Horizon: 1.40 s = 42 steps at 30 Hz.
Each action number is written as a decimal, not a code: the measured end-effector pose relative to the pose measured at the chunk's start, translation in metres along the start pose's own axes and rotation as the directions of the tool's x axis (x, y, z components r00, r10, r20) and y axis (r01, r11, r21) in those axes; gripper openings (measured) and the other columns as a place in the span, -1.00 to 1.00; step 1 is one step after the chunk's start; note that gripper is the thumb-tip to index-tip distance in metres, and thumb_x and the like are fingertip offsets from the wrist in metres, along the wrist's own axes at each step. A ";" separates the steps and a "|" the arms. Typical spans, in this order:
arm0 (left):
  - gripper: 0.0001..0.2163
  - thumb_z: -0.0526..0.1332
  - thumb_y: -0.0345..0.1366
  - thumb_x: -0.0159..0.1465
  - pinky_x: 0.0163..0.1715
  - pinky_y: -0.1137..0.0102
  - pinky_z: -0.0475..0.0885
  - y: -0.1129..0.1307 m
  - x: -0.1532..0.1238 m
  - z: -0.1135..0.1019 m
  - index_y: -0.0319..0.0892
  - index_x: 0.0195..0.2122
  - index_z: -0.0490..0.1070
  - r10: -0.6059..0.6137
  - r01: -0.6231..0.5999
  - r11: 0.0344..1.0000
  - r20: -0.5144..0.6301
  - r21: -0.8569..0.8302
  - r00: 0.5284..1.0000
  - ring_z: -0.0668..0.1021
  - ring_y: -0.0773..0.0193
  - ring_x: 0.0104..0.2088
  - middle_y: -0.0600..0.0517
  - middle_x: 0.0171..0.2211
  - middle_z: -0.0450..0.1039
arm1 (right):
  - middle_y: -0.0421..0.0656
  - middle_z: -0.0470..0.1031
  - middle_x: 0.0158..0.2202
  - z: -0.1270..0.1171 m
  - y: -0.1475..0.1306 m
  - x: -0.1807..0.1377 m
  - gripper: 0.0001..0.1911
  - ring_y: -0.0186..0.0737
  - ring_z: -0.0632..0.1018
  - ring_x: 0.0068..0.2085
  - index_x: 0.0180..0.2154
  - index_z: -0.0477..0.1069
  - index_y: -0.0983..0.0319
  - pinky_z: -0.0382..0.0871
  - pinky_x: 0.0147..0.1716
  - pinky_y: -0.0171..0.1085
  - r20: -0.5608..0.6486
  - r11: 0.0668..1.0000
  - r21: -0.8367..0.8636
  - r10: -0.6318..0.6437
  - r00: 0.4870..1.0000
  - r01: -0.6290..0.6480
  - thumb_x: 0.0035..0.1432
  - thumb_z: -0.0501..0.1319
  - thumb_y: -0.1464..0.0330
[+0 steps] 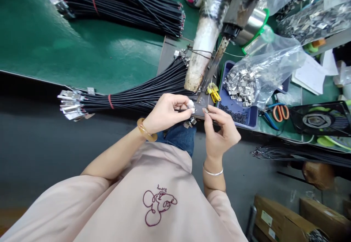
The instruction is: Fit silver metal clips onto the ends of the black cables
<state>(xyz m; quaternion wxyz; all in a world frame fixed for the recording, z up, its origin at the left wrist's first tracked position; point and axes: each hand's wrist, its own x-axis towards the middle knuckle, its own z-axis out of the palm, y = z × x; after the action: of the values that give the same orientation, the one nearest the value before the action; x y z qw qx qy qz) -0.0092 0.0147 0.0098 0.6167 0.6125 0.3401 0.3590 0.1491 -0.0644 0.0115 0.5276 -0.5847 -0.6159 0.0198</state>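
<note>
My left hand (171,113) is closed in a pinch, with a white covering on one fingertip. A thin black cable (179,110) seems to run between its thumb and fingers, with the tip hidden. Just to the right, my right hand (221,126) pinches a small metal piece (205,110), too small to make out fully. A bundle of black cables (142,92) with metal connectors (71,104) at its left end lies behind my left hand, tied with a red band. Several loose metal connectors (189,122) sit at the table edge below my fingertips.
A soldering fixture (216,64) and a wrapped tube (201,55) stand over the work spot. Right of them is a blue tray (253,119) with metal shells and small black pieces. Also there are a yellow clip (214,92), pliers (270,119) and a solder spool (253,26).
</note>
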 end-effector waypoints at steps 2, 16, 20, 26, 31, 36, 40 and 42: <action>-0.93 0.28 -0.40 0.15 -0.52 0.55 0.33 0.000 0.000 0.001 -0.30 -0.44 0.52 -0.002 0.002 1.000 -0.001 0.025 1.000 0.42 0.45 -0.56 0.07 -0.56 0.45 | -0.19 0.67 -0.16 0.009 0.001 -0.004 -0.81 -0.27 0.68 -0.13 -0.20 0.53 0.15 0.62 -0.10 -0.23 -0.009 0.996 0.033 -0.077 0.997 0.077 0.18 0.33 0.53; -0.84 0.23 -0.36 0.20 -0.60 0.48 0.02 -0.001 -0.001 0.001 -0.25 -0.51 0.46 0.013 -0.007 0.994 -0.055 0.109 0.998 0.16 0.47 -0.60 0.14 -0.64 0.17 | -0.15 0.66 -0.13 0.015 0.015 -0.011 -0.93 -0.21 0.70 -0.12 -0.23 0.46 0.17 0.65 -0.12 -0.18 0.038 0.978 0.172 0.114 0.993 -0.119 0.24 0.28 0.44; -0.81 0.22 -0.34 0.21 -0.56 0.47 0.09 0.001 -0.001 0.003 -0.24 -0.54 0.45 0.064 -0.046 0.984 -0.104 0.171 0.993 0.23 0.43 -0.56 0.10 -0.60 0.24 | -0.13 0.67 -0.08 0.017 0.018 -0.013 -0.91 -0.20 0.71 -0.12 -0.21 0.44 0.15 0.67 -0.14 -0.16 0.054 0.997 0.082 -0.007 0.998 0.002 0.26 0.25 0.45; -0.78 0.20 -0.36 0.20 -0.57 0.46 0.01 0.003 -0.001 0.006 -0.25 -0.59 0.40 0.055 -0.021 0.976 -0.151 0.215 0.987 0.10 0.44 -0.56 0.15 -0.64 0.07 | -0.17 0.69 -0.11 0.019 0.019 -0.010 -0.86 -0.22 0.72 -0.13 -0.21 0.40 0.12 0.66 -0.16 -0.19 0.034 0.991 -0.036 -0.131 0.991 0.132 0.25 0.24 0.48; -0.80 0.20 -0.36 0.19 -0.57 0.47 0.02 0.003 0.000 0.010 -0.26 -0.59 0.39 0.062 -0.022 0.977 -0.183 0.210 0.981 0.10 0.45 -0.56 0.15 -0.64 0.05 | -0.17 0.70 -0.11 0.020 0.020 -0.006 -0.83 -0.24 0.72 -0.15 -0.20 0.41 0.12 0.64 -0.17 -0.25 0.024 0.981 -0.064 -0.181 0.983 0.182 0.22 0.27 0.50; -0.87 0.21 -0.38 0.14 -0.58 0.50 0.05 0.004 0.002 0.014 -0.27 -0.53 0.46 0.069 -0.019 0.982 -0.260 0.190 0.963 0.11 0.49 -0.58 0.17 -0.63 0.10 | -0.17 0.70 -0.11 0.021 0.019 -0.004 -0.83 -0.22 0.73 -0.17 -0.19 0.41 0.12 0.65 -0.21 -0.24 0.019 0.974 -0.092 -0.207 0.978 0.208 0.22 0.28 0.49; -0.87 0.22 -0.38 0.13 -0.59 0.50 0.05 0.004 0.003 0.014 -0.27 -0.54 0.47 0.083 -0.032 0.983 -0.277 0.183 0.957 0.11 0.49 -0.59 0.16 -0.63 0.12 | -0.18 0.70 -0.11 0.022 0.017 0.000 -0.83 -0.21 0.72 -0.17 -0.20 0.43 0.11 0.64 -0.20 -0.23 0.018 0.968 -0.113 -0.225 0.974 0.225 0.22 0.28 0.49; -0.86 0.22 -0.37 0.14 -0.59 0.50 0.06 0.003 0.003 0.014 -0.26 -0.54 0.48 0.086 -0.036 0.983 -0.280 0.179 0.956 0.12 0.48 -0.58 0.15 -0.63 0.14 | -0.17 0.70 -0.11 0.022 0.017 0.001 -0.82 -0.22 0.72 -0.17 -0.20 0.44 0.11 0.64 -0.19 -0.24 0.015 0.963 -0.118 -0.240 0.971 0.240 0.20 0.30 0.50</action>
<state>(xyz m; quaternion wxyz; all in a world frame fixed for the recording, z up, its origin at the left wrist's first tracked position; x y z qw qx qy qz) 0.0046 0.0103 0.0130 0.4943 0.6153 0.4364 0.4320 0.1464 -0.0455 -0.0079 0.4902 -0.5360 -0.6826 -0.0808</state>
